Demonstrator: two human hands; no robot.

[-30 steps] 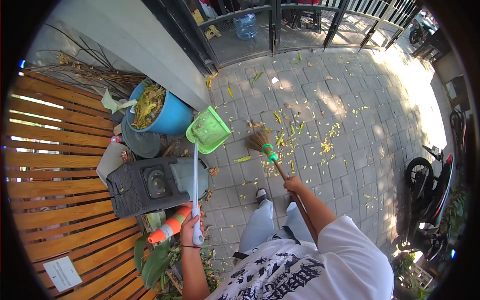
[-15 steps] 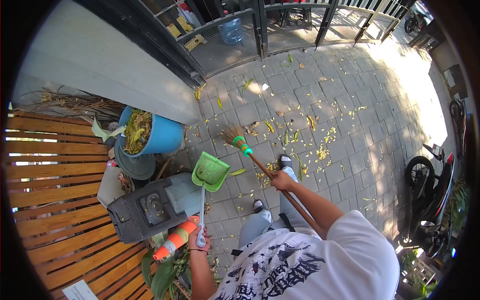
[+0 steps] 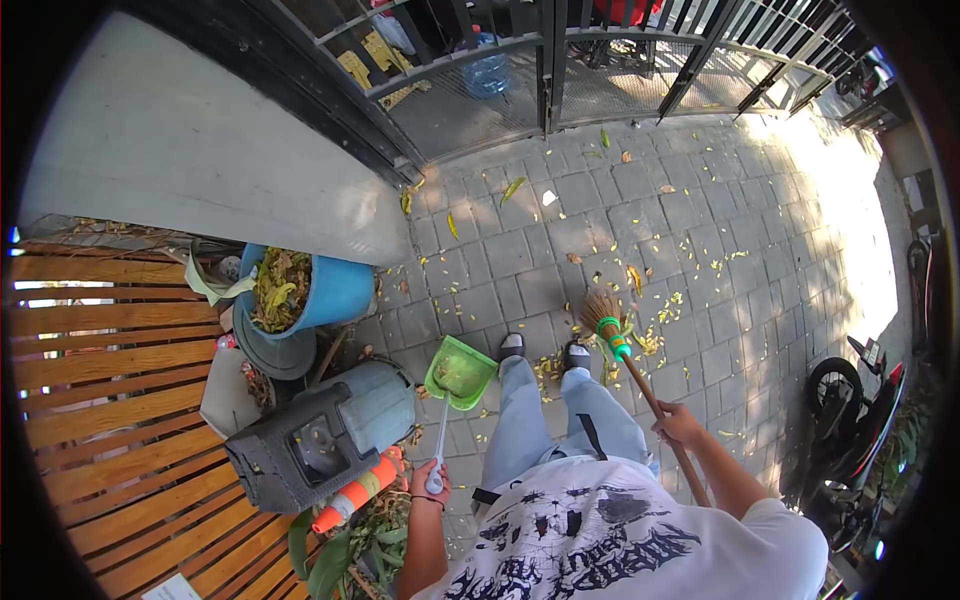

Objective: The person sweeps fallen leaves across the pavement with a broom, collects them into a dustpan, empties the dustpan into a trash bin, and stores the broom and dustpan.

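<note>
My left hand (image 3: pixel 428 482) is closed round the grey handle of a green dustpan (image 3: pixel 462 371), whose pan hangs low near the paving, left of my feet. My right hand (image 3: pixel 680 426) grips the brown stick of a broom (image 3: pixel 648 388) with a green binding. The broom's bristles (image 3: pixel 600 308) are down by the paving, just ahead of my right foot. Small yellow leaves (image 3: pixel 650 343) lie scattered around the bristles and between my feet. A few bits of debris show in the pan.
At my left stand a blue bucket of dry leaves (image 3: pixel 340 292), a grey bin with a black top (image 3: pixel 385 400), an orange traffic cone (image 3: pixel 352 495) and a wooden slat fence (image 3: pixel 120 380). A metal gate (image 3: pixel 552 70) is ahead. A motorcycle (image 3: pixel 855 410) is parked at right.
The broom has swung to the right, from ahead of the dustpan to beside my right foot. My left foot has stepped forward. The dustpan has shifted slightly right and nearer to me.
</note>
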